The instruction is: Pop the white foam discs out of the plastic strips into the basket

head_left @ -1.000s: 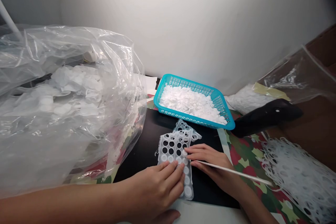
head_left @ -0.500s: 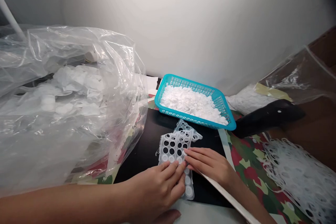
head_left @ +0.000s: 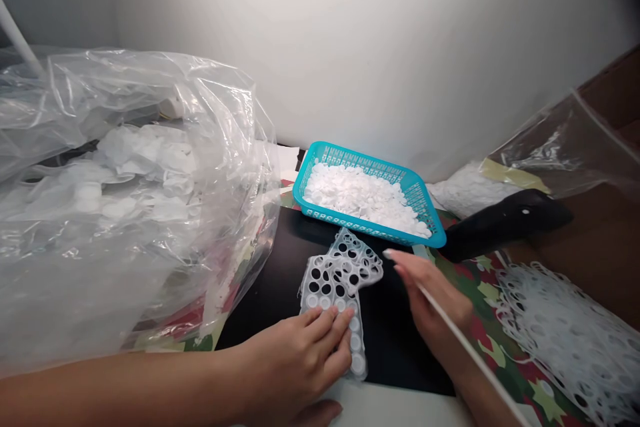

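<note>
My left hand (head_left: pixel 297 357) lies over the lower part of a translucent perforated plastic sheet (head_left: pixel 333 295), and its fingertips press on it from above; it is not clamped around anything that I can see. The sheet rests on a black mat (head_left: pixel 265 287), in front of me and near the middle. In its lower part the round white discs (head_left: pixel 325 303) sit in their places, while higher up the holes are open and show the black below. A loose holed strip (head_left: pixel 369 271) is folded at the upper right end of the sheet.

My right hand (head_left: pixel 445 298) is apart from the left one, raised to the right of the sheet, with its fingers closed on a thin white stick (head_left: pixel 479 365). Something white shows at the forefinger's tip, but I cannot tell what it is.

Behind the sheet stands a turquoise plastic basket (head_left: pixel 439 239), which contains a heap of small white discs (head_left: pixel 360 197). At the left there is a big clear plastic bag (head_left: pixel 225 97) with whitish pieces inside. At the right, a pile of translucent ring netting (head_left: pixel 565 340) lies on a camouflage-patterned cloth (head_left: pixel 510 363).
</note>
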The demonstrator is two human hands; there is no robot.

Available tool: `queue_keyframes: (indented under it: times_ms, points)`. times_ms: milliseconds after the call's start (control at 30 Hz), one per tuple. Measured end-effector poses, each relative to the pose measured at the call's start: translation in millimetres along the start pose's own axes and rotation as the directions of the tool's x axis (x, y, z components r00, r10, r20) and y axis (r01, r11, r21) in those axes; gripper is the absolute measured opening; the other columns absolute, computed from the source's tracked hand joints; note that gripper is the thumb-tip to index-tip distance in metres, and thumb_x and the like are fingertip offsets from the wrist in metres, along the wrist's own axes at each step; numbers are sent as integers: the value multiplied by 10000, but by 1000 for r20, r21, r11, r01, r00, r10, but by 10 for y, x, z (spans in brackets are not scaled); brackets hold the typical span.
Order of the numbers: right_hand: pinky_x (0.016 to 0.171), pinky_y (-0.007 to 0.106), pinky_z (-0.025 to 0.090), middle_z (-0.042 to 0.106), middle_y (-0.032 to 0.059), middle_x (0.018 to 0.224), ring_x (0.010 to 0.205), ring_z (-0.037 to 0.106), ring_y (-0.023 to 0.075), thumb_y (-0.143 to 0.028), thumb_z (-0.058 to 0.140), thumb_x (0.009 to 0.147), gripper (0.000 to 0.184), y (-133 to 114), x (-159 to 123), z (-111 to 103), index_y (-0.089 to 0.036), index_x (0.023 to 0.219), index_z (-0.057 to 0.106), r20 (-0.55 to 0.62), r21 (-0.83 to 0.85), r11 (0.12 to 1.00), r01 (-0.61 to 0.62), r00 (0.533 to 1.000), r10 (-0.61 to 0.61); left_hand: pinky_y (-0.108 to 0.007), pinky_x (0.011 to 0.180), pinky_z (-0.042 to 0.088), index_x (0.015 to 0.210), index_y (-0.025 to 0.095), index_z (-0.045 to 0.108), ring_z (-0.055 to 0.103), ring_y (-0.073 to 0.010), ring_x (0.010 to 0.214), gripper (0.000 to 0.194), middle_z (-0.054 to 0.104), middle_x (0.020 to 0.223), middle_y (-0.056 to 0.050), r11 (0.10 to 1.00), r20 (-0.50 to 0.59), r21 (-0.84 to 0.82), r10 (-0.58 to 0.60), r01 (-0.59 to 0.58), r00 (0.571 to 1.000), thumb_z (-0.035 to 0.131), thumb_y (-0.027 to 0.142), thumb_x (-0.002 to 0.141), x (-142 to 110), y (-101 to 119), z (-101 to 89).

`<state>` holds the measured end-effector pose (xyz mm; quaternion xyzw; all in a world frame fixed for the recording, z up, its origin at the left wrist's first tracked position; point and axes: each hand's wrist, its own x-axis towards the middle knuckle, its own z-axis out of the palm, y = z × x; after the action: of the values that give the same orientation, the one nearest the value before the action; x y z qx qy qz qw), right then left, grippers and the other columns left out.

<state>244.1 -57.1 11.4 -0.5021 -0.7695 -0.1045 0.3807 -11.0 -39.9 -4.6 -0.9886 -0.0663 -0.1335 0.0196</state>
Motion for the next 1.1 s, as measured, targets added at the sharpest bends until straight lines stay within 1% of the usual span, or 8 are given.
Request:
queue_keyframes:
  times_ms: [133,233,433,633,800,900,1000,1100]
  points:
    - [870,301,531,726,47,1028,919,695,194,-142,561,915,230,196,-15,-109,-208,1101,679,-179,-77,979,-189,968,173,-335,995,395,1270,38,491,524,-278,1226,541,464,1401,-210,1000,-2,9,-4,4,1000,353,439,934,-4,11,-7]
    - [857,324,543,727,49,1054,938,696,213,-193,561,922,222,299,-28,-125,-210,1106,686,-271,-77,960,-269,932,239,-338,995,398,1271,42,495,521,-278,1229,543,458,1408,-206,1000,5,9,-6,6,1000,358,445,934,-4,14,-20]
    - [987,428,494,685,69,1177,1098,645,248,-233,546,928,214,418,-5,-49,-205,1085,689,-245,38,950,-309,919,309,-334,996,404,1257,52,514,521,-272,1231,521,481,1397,-183,1000,-9,12,-8,8,1000,371,437,935,-4,11,-24]
    - [998,448,474,675,87,1192,1115,632,249,-233,546,927,208,430,18,-56,-194,1078,683,-260,72,938,-340,901,347,-362,1023,397,1296,28,490,495,-292,1261,512,471,1406,-184,999,-25,-5,-50,50,998,322,383,967,-26,77,5]
    - [986,453,474,672,87,1176,1092,633,249,-211,539,921,191,241,21,-82,-207,1047,682,-175,58,966,-252,950,259,-357,1089,351,1388,11,388,366,-295,1363,579,370,1470,-201,992,54,-90,-85,89,995,326,410,972,-24,50,-62]
    - [947,395,513,672,83,1160,1059,643,225,-170,535,920,211,35,15,-69,-217,1070,676,31,111,987,-116,993,113,-375,1117,322,1402,12,369,313,-304,1389,615,328,1496,-192,988,51,-128,-75,81,996,349,439,960,-2,26,-70]
    - [868,300,561,685,81,1079,1007,657,196,-162,543,921,224,-189,20,-20,-212,1086,686,229,280,959,-54,973,-12,-378,1103,342,1357,19,442,427,-291,1320,530,446,1431,-168,997,-41,-70,-34,31,999,363,372,969,9,65,-17]
    - [718,229,584,680,55,887,808,675,156,-204,550,927,196,-341,10,53,-215,1031,716,303,390,910,-141,953,18,-360,1096,351,1301,31,512,510,-276,1245,465,537,1354,-153,999,-118,-30,-27,24,993,378,336,976,-2,115,27]
